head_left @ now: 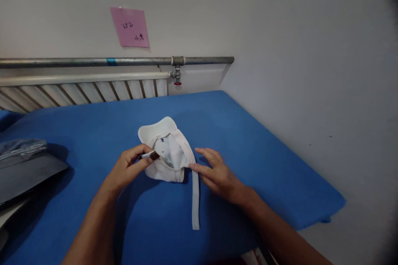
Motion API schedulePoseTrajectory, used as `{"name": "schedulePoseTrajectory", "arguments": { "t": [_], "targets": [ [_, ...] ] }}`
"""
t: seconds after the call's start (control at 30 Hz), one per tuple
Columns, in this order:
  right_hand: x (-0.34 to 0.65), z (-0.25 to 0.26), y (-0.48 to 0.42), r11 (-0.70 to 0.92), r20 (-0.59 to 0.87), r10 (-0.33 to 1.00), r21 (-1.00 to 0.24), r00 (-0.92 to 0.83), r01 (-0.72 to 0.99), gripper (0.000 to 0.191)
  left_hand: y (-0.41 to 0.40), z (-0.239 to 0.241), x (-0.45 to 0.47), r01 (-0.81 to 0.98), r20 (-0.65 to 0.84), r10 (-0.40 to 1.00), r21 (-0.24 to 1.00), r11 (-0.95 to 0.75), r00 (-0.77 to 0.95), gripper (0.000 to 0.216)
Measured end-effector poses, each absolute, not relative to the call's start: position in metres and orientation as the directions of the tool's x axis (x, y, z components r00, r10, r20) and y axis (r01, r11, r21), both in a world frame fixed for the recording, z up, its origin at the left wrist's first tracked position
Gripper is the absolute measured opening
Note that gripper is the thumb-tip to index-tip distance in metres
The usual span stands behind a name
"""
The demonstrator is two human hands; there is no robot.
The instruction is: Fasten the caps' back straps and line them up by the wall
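A white baseball cap [169,151] lies on the blue cover with its hollow inside facing me and its brim pointing away to the upper left. My left hand [129,167] pinches the cap's short back strap end, where a dark brown buckle [154,155] shows by the fingertips. On the other side, a long white strap [195,203] hangs from the cap and lies straight toward me. My right hand [217,174] has its fingers apart, the index fingertip touching the cap's edge near the top of that strap.
The blue-covered surface [248,140] meets a wall on the right. Dark grey caps or folded cloth items [27,165] lie at the left. Behind stand a white radiator [81,91], a metal pipe [143,61] with a red-handled valve [178,84], and a pink note [130,27] on the wall.
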State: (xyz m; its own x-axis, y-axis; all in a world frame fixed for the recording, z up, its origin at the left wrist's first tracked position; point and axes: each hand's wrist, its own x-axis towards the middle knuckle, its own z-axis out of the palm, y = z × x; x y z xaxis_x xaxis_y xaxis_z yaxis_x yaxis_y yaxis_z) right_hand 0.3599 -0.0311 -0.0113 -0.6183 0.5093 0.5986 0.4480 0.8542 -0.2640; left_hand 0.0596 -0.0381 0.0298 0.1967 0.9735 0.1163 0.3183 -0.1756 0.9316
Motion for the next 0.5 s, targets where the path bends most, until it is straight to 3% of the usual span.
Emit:
{"name": "schedulePoseTrajectory", "arguments": {
  "t": [0.1,0.23,0.37,0.5],
  "targets": [
    [0.352,-0.003,-0.037,0.872,0.588,0.487,-0.286,-0.645,0.398,0.028,-0.038,0.029,0.061,0.267,0.105,0.977,0.951,-0.153,0.186,0.017],
    [0.335,0.035,-0.035,0.790,0.633,0.589,-0.583,-0.503,0.191,0.019,-0.038,0.030,0.063,0.254,0.070,0.978,0.960,-0.120,0.197,0.018],
    [0.308,0.075,-0.024,0.545,0.446,0.727,-0.838,-0.522,0.044,0.016,-0.038,0.032,0.063,0.261,0.065,0.977,0.958,-0.118,0.205,0.019],
    [0.282,0.081,-0.007,0.376,0.284,0.754,-0.926,-0.592,0.035,0.010,-0.037,0.033,0.060,0.223,0.067,0.977,0.968,-0.113,0.202,0.019]
  ]
}}
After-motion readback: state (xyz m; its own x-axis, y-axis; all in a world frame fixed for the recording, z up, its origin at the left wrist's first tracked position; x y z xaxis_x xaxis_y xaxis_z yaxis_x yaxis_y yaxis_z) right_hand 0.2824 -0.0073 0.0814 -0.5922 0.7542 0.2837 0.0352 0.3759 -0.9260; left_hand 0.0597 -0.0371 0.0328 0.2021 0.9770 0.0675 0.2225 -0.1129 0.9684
